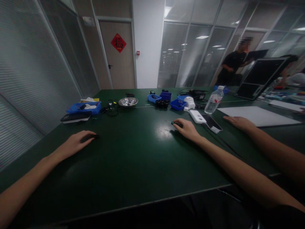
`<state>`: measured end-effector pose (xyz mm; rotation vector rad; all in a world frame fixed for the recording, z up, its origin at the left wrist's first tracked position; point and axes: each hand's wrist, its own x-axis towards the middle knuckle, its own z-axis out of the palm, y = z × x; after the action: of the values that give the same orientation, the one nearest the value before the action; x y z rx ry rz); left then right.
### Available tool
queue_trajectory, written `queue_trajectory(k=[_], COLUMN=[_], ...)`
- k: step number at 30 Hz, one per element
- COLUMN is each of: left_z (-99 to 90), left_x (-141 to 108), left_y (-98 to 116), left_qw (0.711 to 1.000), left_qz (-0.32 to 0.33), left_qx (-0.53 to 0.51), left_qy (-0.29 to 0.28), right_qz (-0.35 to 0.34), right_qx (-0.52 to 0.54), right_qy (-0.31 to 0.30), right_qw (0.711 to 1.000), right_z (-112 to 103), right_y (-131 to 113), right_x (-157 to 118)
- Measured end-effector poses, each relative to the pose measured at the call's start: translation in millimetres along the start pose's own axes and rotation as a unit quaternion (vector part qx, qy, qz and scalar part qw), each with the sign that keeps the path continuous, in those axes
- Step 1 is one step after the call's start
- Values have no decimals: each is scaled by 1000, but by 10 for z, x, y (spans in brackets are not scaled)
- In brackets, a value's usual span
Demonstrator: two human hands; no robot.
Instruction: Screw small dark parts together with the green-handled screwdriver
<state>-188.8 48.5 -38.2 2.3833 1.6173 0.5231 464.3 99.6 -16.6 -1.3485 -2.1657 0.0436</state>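
Observation:
My right hand (pixel 187 128) rests on the green table with its fingers closed around a small screwdriver (pixel 177 124). The tool has a dark handle and a thin metal shaft pointing left. At the left of the table, my left hand (pixel 77 142) is curled with thumb and fingers round a small dark object (pixel 95 136); most of it is hidden, so its kind is unclear. Right of my right hand lie a white device (pixel 197 116) and a dark flat phone-like slab (pixel 211 121).
A metal bowl (pixel 128 102), blue trays (pixel 178 104) and a black coil (pixel 162 104) stand along the back. A water bottle (pixel 214 100) leans beside another person's hand (pixel 239 122) and a white board (pixel 258 115). A blue tray (pixel 95 109) sits back left. A person (pixel 234 62) stands beyond.

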Motion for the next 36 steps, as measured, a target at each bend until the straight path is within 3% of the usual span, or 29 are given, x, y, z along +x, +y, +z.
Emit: queue_trajectory(k=[7, 14, 27, 31, 36], left_z=[-99, -242, -89, -124, -210], left_x=[33, -38, -5, 17, 11], left_y=[257, 322, 521, 441, 123], left_qw=[998, 1000, 998, 998, 995], left_qz=[-53, -3, 20, -6, -50], left_qx=[6, -2, 41, 41, 83], left_qy=[35, -7, -50, -49, -13], right_qz=[3, 4, 16, 15, 11], right_qx=[-12, -29, -15, -17, -11], right_qy=[-10, -33, -22, -27, -27], right_qw=[1000, 999, 1000, 999, 1000], right_z=[87, 135, 112, 98, 112], right_y=[4, 3, -44, -51, -9], right_x=[-18, -15, -23, -22, -19])
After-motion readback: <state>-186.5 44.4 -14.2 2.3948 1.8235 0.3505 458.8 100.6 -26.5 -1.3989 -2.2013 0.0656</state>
